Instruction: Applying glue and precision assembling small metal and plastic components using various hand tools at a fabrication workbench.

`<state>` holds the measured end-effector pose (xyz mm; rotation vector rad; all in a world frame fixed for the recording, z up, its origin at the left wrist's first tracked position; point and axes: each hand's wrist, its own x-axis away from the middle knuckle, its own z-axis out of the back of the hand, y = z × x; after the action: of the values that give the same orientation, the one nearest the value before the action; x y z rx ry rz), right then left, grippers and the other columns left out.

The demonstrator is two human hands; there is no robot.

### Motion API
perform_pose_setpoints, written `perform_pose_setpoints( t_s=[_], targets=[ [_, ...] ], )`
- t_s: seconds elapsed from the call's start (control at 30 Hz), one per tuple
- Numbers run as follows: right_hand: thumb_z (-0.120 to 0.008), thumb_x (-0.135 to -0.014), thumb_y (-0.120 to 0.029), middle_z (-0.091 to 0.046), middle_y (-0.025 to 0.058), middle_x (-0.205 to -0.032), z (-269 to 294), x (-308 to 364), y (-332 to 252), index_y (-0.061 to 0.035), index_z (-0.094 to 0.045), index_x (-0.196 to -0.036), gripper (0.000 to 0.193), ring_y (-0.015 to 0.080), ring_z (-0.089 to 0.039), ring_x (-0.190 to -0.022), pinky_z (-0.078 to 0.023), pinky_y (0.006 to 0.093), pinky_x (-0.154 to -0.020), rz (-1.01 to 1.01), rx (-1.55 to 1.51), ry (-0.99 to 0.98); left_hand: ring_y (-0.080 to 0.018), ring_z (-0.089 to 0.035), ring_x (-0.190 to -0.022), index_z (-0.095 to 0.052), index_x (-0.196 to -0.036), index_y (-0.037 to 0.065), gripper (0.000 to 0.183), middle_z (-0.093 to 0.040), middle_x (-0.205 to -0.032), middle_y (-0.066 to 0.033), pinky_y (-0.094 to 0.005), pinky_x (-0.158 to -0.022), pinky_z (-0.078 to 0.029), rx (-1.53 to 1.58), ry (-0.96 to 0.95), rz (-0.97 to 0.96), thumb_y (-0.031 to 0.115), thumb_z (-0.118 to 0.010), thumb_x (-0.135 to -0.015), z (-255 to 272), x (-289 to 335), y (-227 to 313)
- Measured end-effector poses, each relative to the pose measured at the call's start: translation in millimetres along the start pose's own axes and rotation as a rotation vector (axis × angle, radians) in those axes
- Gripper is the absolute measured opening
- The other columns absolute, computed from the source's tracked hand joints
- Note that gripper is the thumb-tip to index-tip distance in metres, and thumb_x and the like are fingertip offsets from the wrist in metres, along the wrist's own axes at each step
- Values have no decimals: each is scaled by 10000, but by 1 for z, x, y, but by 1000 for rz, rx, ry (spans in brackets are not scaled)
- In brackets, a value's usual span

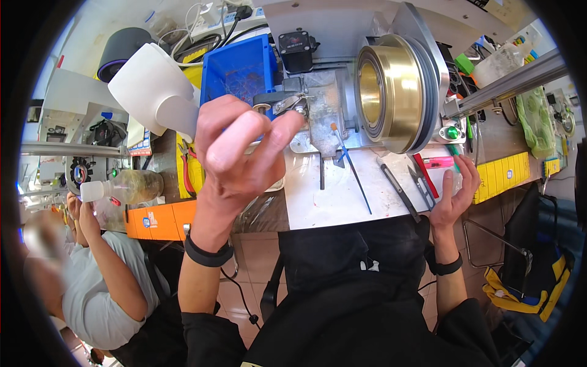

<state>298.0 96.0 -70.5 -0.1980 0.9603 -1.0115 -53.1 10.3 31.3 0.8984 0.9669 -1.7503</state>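
Note:
My left hand (241,150) is raised over the bench, its fingers curled into a pinch. What they hold, if anything, is hidden. Just beyond the fingertips is a metal fixture (324,116) with a small clamp-like part (292,103). My right hand (455,192) rests at the front right of the bench with its fingers apart, holding nothing. Its fingertips lie close to a pink object (438,162) and a red strip (424,173). Beside that hand are small snips (420,185) and a dark pen-like tool (398,191). A thin blue-handled brush (353,168) slants across white paper (306,208).
A large brass ring (370,92) stands right of the fixture. Behind my left hand are a blue bin (211,67) and a white nozzle-shaped hood (147,85). Red-handled pliers (185,168) lie at the left. A co-worker (104,281) sits at far left.

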Motion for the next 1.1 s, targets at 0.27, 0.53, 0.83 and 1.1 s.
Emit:
perform_pose_setpoints(
  t_s=[0.27, 0.53, 0.83, 1.1],
  targets=[
    [-601, -919, -78, -593, 152, -1246, 0, 1, 0, -6, -650, -1178, 273, 309, -502, -1185, -344, 404, -1044, -4, 8, -3, -233, -513, -823, -727, -855, 119, 402, -384, -1008, -64, -346, -644, -429, 1, -46, 94, -118, -698, -530, 3, -1, -6],
    [-602, -921, -76, -597, 147, -1238, 0, 0, -1, -11, -658, -1165, 258, 306, -502, -1180, -346, 401, -1036, -1, 10, -10, -191, -514, -774, -734, -848, 137, 369, -390, -1010, -52, -330, -659, -389, -2, -26, 151, -85, -735, -553, -1, -4, -10],
    [-602, -923, -75, -603, 143, -1231, 0, 1, -1, -17, -667, -1162, 254, 302, -505, -1175, -348, 398, -1028, 1, 21, -14, -197, -504, -828, -725, -844, 141, 322, -410, -995, -58, -329, -705, -404, -43, -74, 227, -79, -742, -609, 4, -6, -6],
    [-603, -921, -81, -615, 142, -1221, 0, 0, -1, -15, -673, -1145, 244, 301, -510, -1161, -346, 400, -1020, 3, 23, -19, -254, -498, -952, -704, -831, 86, 211, -440, -1032, -93, -326, -820, -444, 177, -112, 481, -51, -733, -673, 0, -17, -7]
  ],
)
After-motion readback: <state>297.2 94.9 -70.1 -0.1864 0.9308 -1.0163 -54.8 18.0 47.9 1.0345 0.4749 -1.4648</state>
